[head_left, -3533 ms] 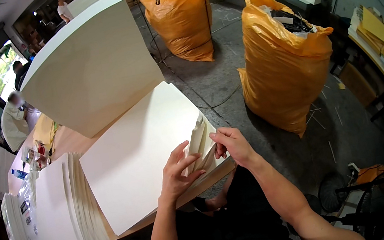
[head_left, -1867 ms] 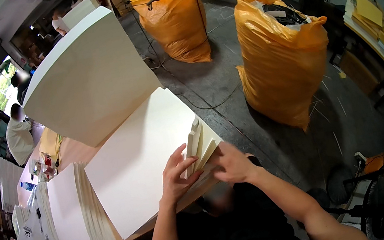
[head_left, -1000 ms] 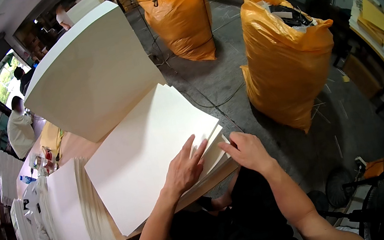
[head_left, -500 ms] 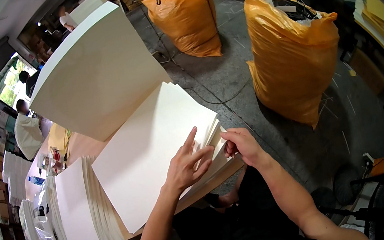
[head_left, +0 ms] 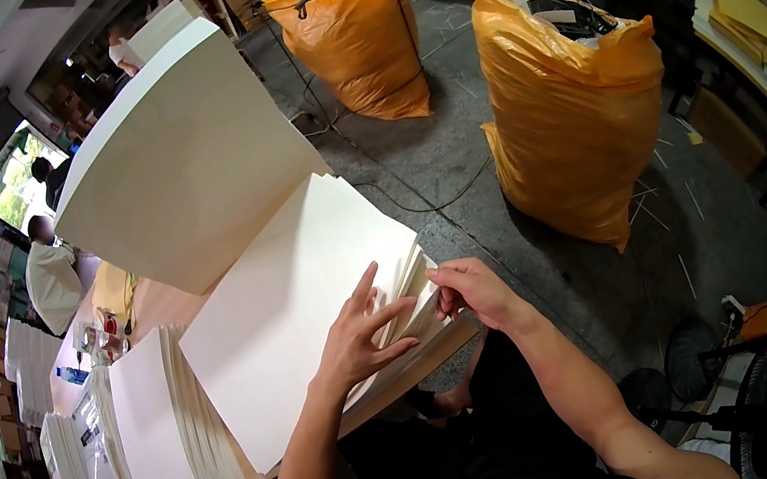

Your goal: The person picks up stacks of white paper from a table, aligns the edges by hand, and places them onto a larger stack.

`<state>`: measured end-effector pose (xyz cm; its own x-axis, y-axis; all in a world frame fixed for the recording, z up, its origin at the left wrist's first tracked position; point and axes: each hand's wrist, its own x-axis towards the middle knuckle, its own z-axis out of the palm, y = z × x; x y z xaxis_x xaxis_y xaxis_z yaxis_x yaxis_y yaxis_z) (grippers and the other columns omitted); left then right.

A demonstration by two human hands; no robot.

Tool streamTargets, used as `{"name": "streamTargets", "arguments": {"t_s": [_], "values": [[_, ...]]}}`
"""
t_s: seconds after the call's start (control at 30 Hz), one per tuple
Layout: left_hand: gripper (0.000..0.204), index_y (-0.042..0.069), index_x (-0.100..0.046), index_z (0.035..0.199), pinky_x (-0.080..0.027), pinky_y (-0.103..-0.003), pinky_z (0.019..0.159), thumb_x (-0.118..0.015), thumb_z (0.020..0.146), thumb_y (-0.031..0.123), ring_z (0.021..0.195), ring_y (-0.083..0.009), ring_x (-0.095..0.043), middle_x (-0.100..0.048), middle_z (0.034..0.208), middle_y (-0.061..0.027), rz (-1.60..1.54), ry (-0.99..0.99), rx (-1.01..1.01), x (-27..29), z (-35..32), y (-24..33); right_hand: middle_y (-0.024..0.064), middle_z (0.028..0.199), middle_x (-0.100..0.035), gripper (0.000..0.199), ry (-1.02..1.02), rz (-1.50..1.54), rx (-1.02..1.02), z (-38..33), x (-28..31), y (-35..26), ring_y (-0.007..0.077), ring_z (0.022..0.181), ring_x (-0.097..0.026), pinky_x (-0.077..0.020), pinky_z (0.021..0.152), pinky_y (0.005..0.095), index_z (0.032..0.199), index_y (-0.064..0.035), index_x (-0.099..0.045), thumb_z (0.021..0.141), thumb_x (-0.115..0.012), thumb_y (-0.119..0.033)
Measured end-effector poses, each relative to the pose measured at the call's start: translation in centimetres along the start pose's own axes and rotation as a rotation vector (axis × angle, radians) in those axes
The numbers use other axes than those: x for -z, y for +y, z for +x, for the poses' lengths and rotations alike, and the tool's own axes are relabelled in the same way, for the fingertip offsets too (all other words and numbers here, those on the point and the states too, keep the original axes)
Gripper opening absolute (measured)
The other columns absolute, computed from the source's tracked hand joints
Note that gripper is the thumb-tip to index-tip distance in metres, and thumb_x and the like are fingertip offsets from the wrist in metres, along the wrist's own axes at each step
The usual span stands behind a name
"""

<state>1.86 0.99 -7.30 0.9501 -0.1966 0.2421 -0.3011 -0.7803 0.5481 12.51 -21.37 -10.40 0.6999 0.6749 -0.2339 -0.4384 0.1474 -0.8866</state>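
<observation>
A stack of large white paper sheets lies in front of me on the table, its right-hand corners fanned apart. My left hand rests on this stack near the lifted edges, fingers spread, with no sheet gripped in it. At the stack's right corner, my right hand pinches a sheet edge between thumb and bent fingers. How many sheets are in the pinch is hidden. Behind the stack stands a much taller pile of white sheets. Left of it lies another fanned pile of white sheets.
Two orange sacks, a far one and a nearer one, stand on the grey floor. Packed bundles line the left side, near a bottle on the table. A co-worker is at the far left.
The fanned sheet corners between my hands have shifted and spread a little. My right hand keeps its pinch, and my left stays spread on the stack. The whole view has moved slightly.
</observation>
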Motion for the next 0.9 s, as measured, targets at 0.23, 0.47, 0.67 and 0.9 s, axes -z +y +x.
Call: {"name": "streamTargets", "arguments": {"t_s": [0.23, 0.47, 0.67, 0.9], "values": [[0.058, 0.030, -0.071, 0.131, -0.056, -0.047, 0.103, -0.088, 0.076, 0.024, 0.127, -0.0430, -0.061, -0.035, 0.163, -0.0212, 0.034, -0.010, -0.032, -0.2, 0.1, -0.9, 0.0056, 0.070, -0.065, 0.043, -0.056, 0.113, 0.047, -0.4, 0.9, 0.9, 0.0154, 0.064, -0.067, -0.0479, 0.057, 0.0265, 0.076, -0.0078, -0.060, 0.105, -0.056, -0.039], [0.067, 0.038, -0.063, 0.140, -0.055, -0.047, 0.103, -0.071, 0.081, 0.007, 0.130, -0.0439, -0.058, -0.026, 0.166, -0.0233, -0.032, 0.010, 0.048, -1.2, -0.3, -0.4, 0.0026, 0.065, -0.063, 0.035, 0.083, -0.543, 0.310, -0.4, 0.1, 0.9, 0.0158, 0.063, -0.066, -0.0458, 0.054, 0.0276, 0.071, -0.0093, -0.060, 0.100, -0.064, -0.030], [0.062, 0.033, -0.068, 0.133, -0.054, -0.048, 0.105, -0.067, 0.080, -0.001, 0.139, -0.0451, -0.050, -0.021, 0.167, -0.0257, 0.087, 0.018, -0.065, -1.3, -0.5, -0.8, 0.0010, 0.063, -0.062, 0.035, 0.138, -0.327, 0.207, 0.4, 0.3, 1.6, 0.0146, 0.062, -0.066, -0.0452, 0.052, 0.0284, 0.070, -0.0090, -0.060, 0.100, -0.064, -0.025], [0.047, 0.026, -0.072, 0.124, -0.050, -0.053, 0.111, -0.087, 0.079, 0.031, 0.147, -0.0459, -0.038, -0.022, 0.167, -0.0260, -0.074, 0.038, -0.010, -0.9, -0.6, -0.5, 0.0027, 0.066, -0.063, 0.034, 0.046, 0.154, 0.074, 0.3, 0.1, 1.9, 0.0150, 0.063, -0.067, -0.0475, 0.060, 0.0264, 0.071, -0.0078, -0.061, 0.103, -0.061, -0.021]]}}
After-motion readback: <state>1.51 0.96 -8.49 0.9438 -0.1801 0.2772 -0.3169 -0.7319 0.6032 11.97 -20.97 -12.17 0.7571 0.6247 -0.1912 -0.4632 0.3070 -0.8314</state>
